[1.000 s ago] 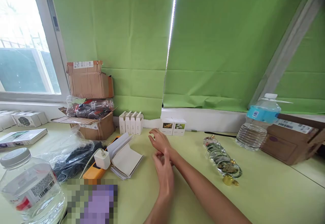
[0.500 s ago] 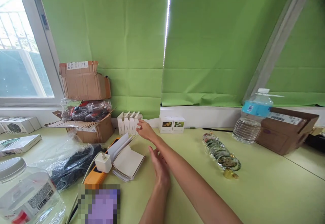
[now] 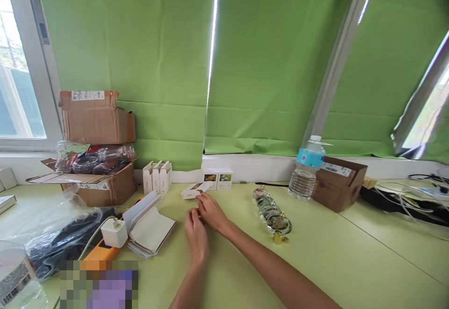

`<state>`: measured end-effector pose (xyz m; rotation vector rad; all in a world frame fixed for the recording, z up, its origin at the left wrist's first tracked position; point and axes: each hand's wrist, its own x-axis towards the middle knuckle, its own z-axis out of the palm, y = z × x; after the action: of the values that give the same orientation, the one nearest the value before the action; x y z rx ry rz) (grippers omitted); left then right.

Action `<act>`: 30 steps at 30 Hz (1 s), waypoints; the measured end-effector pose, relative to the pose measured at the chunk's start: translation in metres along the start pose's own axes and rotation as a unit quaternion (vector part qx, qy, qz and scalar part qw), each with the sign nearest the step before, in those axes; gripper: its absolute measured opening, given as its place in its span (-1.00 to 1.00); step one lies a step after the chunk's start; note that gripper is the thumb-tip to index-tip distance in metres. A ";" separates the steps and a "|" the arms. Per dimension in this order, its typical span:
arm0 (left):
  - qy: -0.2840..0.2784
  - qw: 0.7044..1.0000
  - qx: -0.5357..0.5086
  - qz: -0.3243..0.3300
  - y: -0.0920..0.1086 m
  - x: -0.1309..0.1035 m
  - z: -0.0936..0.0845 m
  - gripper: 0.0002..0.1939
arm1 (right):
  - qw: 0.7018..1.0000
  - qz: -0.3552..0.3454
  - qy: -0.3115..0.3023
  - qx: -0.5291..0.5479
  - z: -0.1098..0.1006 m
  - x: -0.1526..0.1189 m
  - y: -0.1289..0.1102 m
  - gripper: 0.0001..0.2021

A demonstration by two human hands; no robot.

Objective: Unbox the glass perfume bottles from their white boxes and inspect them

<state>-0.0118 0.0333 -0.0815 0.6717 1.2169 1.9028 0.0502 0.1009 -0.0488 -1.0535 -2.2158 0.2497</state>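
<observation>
My right hand (image 3: 212, 211) pinches the near end of a small white open box (image 3: 191, 192), which lies tilted low over the table. Just left of it and nearer me, my left hand (image 3: 196, 234) has its fingers curled together; what they hold, if anything, is hidden. Three upright white boxes (image 3: 156, 178) stand in a row behind, to the left. Two closed white boxes with flower pictures (image 3: 217, 178) stand side by side behind the right hand. A stack of folded white card (image 3: 150, 229) lies left of my left hand.
A row of wrapped bangles (image 3: 271, 210) lies to the right, with a water bottle (image 3: 305, 171) and a brown carton (image 3: 336, 185) behind. At left are stacked cartons (image 3: 94, 122), a white charger (image 3: 114, 232) on an orange power strip (image 3: 101, 253), and a plastic bag (image 3: 63, 229).
The right hand has drawn one white box out of the upright row, toward me and to the right. My left hand's fingers have curled in beside it. The view has turned right.
</observation>
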 end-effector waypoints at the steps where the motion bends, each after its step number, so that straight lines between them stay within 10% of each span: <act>1: -0.002 1.000 0.014 0.011 0.001 0.000 -0.001 -0.78 | 1.000 0.005 0.004 0.000 -0.006 -0.011 0.003 -0.69; 13: -0.196 0.957 0.172 0.128 -0.005 -0.019 0.008 -0.35 | 0.997 0.021 0.021 0.068 -0.081 -0.120 -0.004 -0.60; 18: -0.260 0.933 0.222 0.116 -0.002 -0.016 0.007 -0.60 | 0.998 -0.023 0.023 0.052 -0.104 -0.138 -0.019 -0.58; 30: -0.313 0.922 0.226 0.033 0.017 -0.029 0.010 -0.54 | 0.990 -0.130 0.003 0.056 -0.080 -0.191 -0.019 -0.94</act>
<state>0.0071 0.0101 -0.0624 1.4499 1.2049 1.2803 0.1773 -0.0626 -0.0723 -0.6958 -2.2754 0.2504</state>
